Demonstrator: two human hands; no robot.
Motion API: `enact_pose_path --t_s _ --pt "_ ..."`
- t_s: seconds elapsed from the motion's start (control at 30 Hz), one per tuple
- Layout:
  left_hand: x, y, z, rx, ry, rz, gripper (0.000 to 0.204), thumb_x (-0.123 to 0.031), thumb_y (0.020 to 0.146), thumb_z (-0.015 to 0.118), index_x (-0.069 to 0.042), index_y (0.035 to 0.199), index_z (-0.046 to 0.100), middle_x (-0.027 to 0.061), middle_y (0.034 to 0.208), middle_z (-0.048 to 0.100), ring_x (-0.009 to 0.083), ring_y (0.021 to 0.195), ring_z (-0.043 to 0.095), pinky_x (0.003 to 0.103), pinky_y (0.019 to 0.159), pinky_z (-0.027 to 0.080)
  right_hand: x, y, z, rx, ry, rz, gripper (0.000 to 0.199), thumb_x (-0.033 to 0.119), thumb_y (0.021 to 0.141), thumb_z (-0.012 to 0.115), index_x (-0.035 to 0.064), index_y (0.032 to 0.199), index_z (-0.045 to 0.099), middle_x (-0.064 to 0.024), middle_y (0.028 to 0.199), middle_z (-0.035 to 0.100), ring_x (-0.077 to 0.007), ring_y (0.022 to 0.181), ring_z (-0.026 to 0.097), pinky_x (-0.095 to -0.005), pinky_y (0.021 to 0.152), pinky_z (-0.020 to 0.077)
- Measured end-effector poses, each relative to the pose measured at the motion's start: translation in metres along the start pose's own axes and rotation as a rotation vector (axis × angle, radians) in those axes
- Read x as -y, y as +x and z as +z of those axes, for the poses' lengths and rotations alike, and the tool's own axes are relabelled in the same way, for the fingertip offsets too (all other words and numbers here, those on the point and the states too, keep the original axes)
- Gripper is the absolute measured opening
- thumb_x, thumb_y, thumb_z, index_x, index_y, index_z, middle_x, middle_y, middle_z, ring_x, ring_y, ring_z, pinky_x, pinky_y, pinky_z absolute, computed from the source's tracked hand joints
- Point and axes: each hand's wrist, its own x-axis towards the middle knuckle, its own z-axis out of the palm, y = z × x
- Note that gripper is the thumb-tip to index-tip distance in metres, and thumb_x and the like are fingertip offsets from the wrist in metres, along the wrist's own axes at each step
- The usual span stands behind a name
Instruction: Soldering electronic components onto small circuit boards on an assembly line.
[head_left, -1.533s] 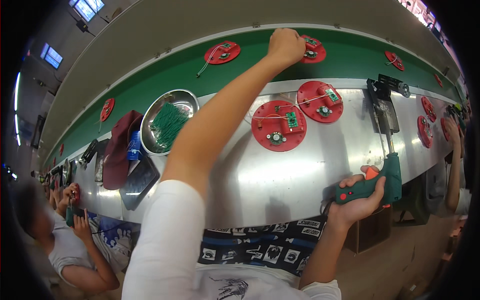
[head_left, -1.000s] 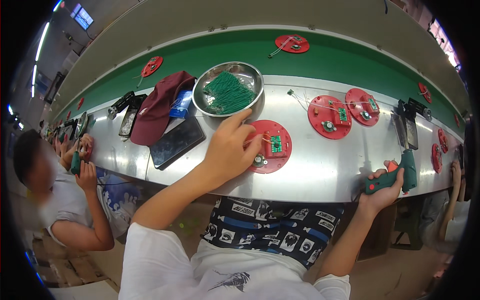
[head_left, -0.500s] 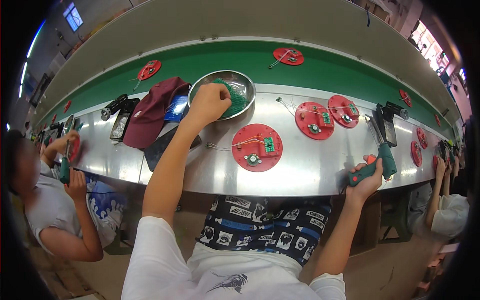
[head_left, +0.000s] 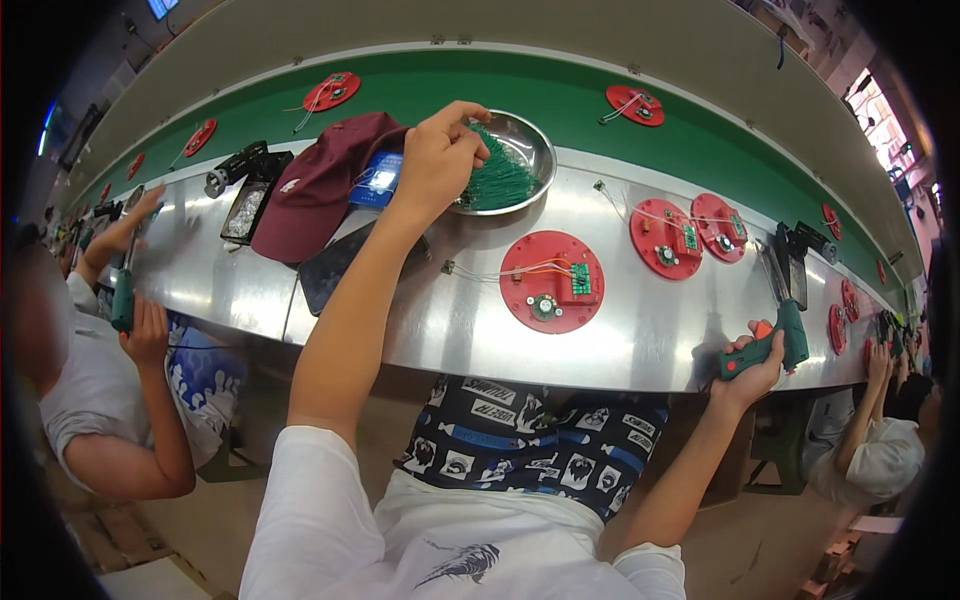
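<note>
Over the metal bowl (head_left: pixel 530 135) on the steel bench (head_left: pixel 640 340), green parts (head_left: pixel 500 180) are pinched by the left hand (head_left: pixel 437 160), fingers bunched together. At the bench's near edge, a green tool (head_left: pixel 775 345) is gripped by the right hand (head_left: pixel 750 370), fingers wrapped around it. Between them lies a red disc (head_left: pixel 552 281).

Steel bench (head_left: pixel 420 320) carries red discs with wired boards (head_left: pixel 551 281), a metal bowl of green parts (head_left: pixel 505 170), a maroon cap (head_left: pixel 320 180) and a dark tablet (head_left: pixel 335 268).
</note>
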Motion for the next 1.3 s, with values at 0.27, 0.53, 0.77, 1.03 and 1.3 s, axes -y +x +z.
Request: enact_pose_path --t_s 0.27,0.53,0.77,1.03,1.3 --pt "-0.003 -0.001 0.003 -0.020 0.087 -0.090 0.019 -0.008 0.089 0.058 0.005 0.094 0.069 0.0134 0.069 0.070 0.0169 0.057 0.068 0.028 0.059 0.054 0.000 -0.002 0.002 -0.004 -0.028 -0.017 0.036 0.036 0.100 0.050 0.0011 0.105 0.058 -0.0067 0.090 0.061 -0.0118 0.062 0.053 -0.0271 0.052 0.0439" --pt "-0.001 -0.005 0.007 -0.040 0.292 0.098 0.015 -0.010 0.086 0.066 0.002 0.094 0.072 0.0143 0.077 0.073 0.0231 0.069 0.072 0.031 0.069 0.055 0.004 -0.002 -0.001 0.016 -0.036 -0.003 0.036 0.035 0.101 0.049 0.0010 0.107 0.058 -0.0070 0.089 0.061 -0.0116 0.060 0.053 -0.0270 0.051 0.0439" --pt "0.004 -0.020 0.025 0.156 0.717 0.380 0.006 -0.007 0.079 0.070 -0.002 0.083 0.071 0.0136 0.088 0.064 0.0338 0.088 0.060 0.043 0.079 0.048 0.001 -0.001 0.006 -0.006 -0.035 -0.006 0.036 0.034 0.101 0.047 0.0005 0.107 0.058 -0.0084 0.089 0.060 -0.0123 0.054 0.052 -0.0279 0.047 0.0428" --pt "0.009 -0.018 0.037 0.213 0.732 0.243 0.008 -0.007 0.081 0.068 0.000 0.083 0.070 0.0161 0.089 0.062 0.0349 0.088 0.061 0.044 0.079 0.048 0.002 -0.001 0.004 0.041 -0.033 -0.011 0.035 0.034 0.100 0.048 0.0002 0.108 0.056 -0.0093 0.090 0.060 -0.0128 0.053 0.052 -0.0277 0.046 0.0430" --pt "0.013 -0.017 0.031 0.158 0.661 0.294 0.007 -0.006 0.084 0.066 0.001 0.085 0.068 0.0167 0.090 0.063 0.0352 0.090 0.061 0.043 0.079 0.048 0.003 -0.002 0.004 0.067 -0.022 -0.010 0.035 0.033 0.101 0.048 -0.0002 0.107 0.056 -0.0095 0.090 0.060 -0.0123 0.053 0.052 -0.0276 0.045 0.0434"
